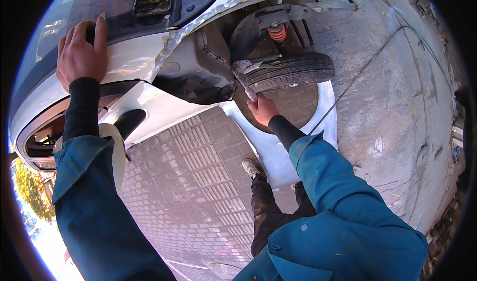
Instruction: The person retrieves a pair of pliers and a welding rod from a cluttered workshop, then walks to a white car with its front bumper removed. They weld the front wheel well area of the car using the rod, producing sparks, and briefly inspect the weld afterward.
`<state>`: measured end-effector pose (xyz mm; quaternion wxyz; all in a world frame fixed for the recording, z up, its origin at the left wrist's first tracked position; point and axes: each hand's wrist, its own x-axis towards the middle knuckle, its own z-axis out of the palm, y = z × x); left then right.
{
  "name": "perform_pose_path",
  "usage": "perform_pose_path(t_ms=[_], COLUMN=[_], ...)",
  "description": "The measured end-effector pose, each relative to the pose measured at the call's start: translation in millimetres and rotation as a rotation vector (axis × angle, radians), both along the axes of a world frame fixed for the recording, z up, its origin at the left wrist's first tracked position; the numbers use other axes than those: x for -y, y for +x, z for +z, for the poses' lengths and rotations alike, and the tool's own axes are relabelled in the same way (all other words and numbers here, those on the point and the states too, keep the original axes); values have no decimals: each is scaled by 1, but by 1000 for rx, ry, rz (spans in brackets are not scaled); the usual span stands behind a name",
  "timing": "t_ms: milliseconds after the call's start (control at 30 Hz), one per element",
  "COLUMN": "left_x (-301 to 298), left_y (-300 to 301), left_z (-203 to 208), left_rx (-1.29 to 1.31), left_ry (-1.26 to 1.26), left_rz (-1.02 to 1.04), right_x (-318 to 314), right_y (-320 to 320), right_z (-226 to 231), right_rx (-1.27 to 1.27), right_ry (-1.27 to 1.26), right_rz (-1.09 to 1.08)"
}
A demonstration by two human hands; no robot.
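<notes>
Ground (198, 146): spreading in grey brick pavers, giving way to stained concrete (397, 132) on the right
White car (164, 104): filling the upper left, baring a wheel bay (184, 69)
Left hand (82, 57): resting on the bodywork beside the windscreen (99, 5), bending fingers loosely, lying well apart from the right
Right hand (264, 109): gripping the handle of a hand tool (247, 86) near the wheel bay
Tool head (242, 66): pointing away from the person, overlapping the tyre in view, leaving contact and exact kind impossible to tell
Tyre (298, 69): sitting just beyond the right hand
Coil spring (277, 33): showing orange-red above the tyre
Pale panel (278, 159): curving around a round cut-out, below the right hand in view
Shoe (252, 168): standing beside the panel's left edge
Cable (367, 64): trailing across the concrete
</notes>
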<state>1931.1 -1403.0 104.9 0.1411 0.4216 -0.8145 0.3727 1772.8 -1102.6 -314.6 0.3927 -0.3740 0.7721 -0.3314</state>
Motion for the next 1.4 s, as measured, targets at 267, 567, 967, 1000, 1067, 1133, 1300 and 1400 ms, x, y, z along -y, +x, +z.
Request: perform_pose_path(t_ms=[267,567,967,1000,1067,1133,1300,1400], left_x=[1,-1,0,0,0,0,0,0], left_y=[1,0,1,1,1,1,1,1], left_z=[-2,-1,-2,-2,-2,-3,-2,-2], left_rx=[1,-5,2,2,-1,-5,-7,-11], left_ry=[-33,-15,-38,-38,-41,-45,-23,-19], left_rz=[-21,-12,-15,-16,-16,-14,-8,-9], right_x=[1,2,3,4,4,3,3,3], right_y=[-3,-3,-4,-5,-5,-5,-4,-3], right_z=[5,4,9,9,8,8,5,4], right_rx=[-12,6,11,6,18,20,-2,-34], right_ry=[-30,-3,26,48,43,49,33,-7], right_rz=[19,23,46,54,41,37,41,38])
